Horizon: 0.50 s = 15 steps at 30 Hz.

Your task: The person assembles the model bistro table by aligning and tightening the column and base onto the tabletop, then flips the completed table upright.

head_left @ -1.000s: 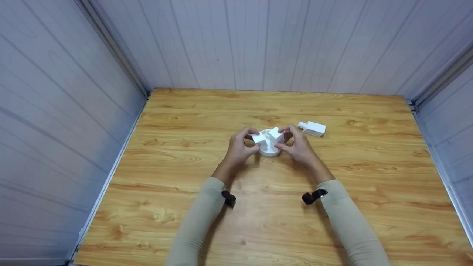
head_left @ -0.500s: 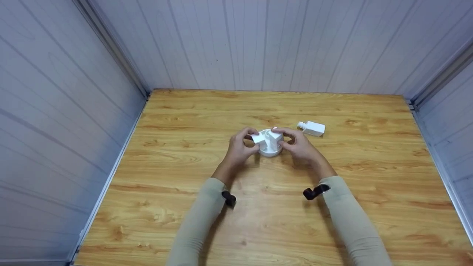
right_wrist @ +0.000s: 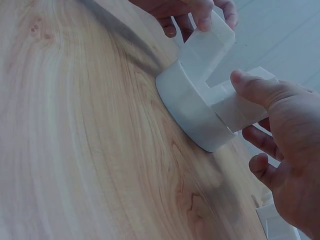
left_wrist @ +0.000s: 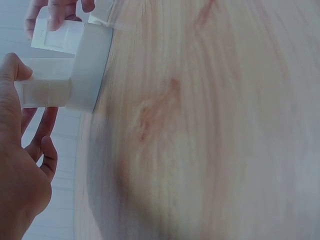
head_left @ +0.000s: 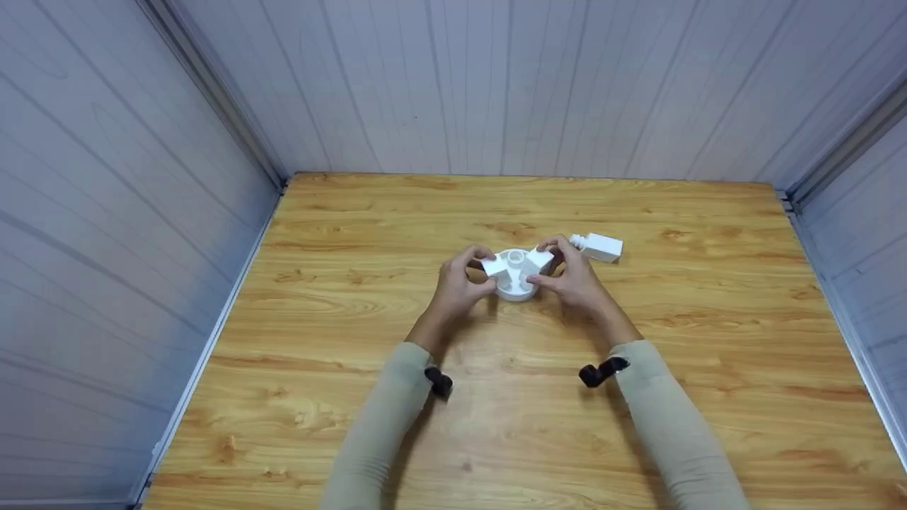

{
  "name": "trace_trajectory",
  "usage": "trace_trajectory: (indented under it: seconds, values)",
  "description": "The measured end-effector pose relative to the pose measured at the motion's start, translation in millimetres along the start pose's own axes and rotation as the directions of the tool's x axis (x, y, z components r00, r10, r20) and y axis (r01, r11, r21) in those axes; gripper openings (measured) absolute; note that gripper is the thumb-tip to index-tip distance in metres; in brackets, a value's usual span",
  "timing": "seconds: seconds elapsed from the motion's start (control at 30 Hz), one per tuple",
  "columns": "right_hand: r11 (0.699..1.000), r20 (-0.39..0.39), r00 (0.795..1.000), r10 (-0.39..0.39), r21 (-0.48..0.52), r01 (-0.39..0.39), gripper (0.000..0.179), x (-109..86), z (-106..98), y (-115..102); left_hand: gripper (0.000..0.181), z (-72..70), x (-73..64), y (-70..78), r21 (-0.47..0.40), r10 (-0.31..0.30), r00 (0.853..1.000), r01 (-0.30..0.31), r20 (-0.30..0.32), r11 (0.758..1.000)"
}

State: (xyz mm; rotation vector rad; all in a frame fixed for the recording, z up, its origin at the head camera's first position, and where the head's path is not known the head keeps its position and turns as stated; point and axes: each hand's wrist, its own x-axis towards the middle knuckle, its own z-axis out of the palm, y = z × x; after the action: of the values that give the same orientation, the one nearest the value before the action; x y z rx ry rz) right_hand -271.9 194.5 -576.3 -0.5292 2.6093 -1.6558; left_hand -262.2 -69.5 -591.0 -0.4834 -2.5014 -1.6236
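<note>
A round white holder (head_left: 516, 293) stands on the wooden table, with a ring-shaped socket (head_left: 516, 257) visible at its back. Two white square-sided bottles stand in it with flat ends up and necks hidden. My left hand (head_left: 457, 283) pinches the left bottle (left_wrist: 47, 92) between thumb and fingers. With thumb and fingers, my right hand (head_left: 570, 280) grips the right bottle (right_wrist: 239, 106), which leans outward to the right. Behind the right hand, a third white bottle (head_left: 602, 246) lies on its side, neck pointing left.
The wooden table (head_left: 354, 397) reaches to a panelled white back wall (head_left: 468, 85). Panelled walls also rise on the left (head_left: 92, 248) and right. A black wrist camera (head_left: 602, 372) juts inward from the right sleeve; the left sleeve carries another.
My right hand has shifted its grip on the right bottle, which turned and now leans farther right, exposing the ring socket. The left hand stays in place.
</note>
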Motion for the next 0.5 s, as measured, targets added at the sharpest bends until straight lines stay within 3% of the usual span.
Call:
trace_trajectory:
  seconds: [0.17,0.27,0.5]
  values:
    - [1.000,0.057,0.998,-0.001,0.022,0.000,0.077,-2.4,-5.0,2.4,0.033,0.7,0.2,0.3,-0.002,0.005,1.000,-0.005,0.004,1.000]
    - [0.996,0.114,0.993,-0.025,0.091,0.014,0.084,-3.0,-12.2,2.3,0.033,0.5,0.2,0.7,-0.007,0.000,1.000,0.000,0.003,1.000]
    - [0.982,0.194,0.979,-0.067,0.187,0.031,0.056,-1.2,-23.4,1.9,0.033,-1.2,0.4,2.2,-0.013,-0.013,1.000,0.013,0.005,1.000]
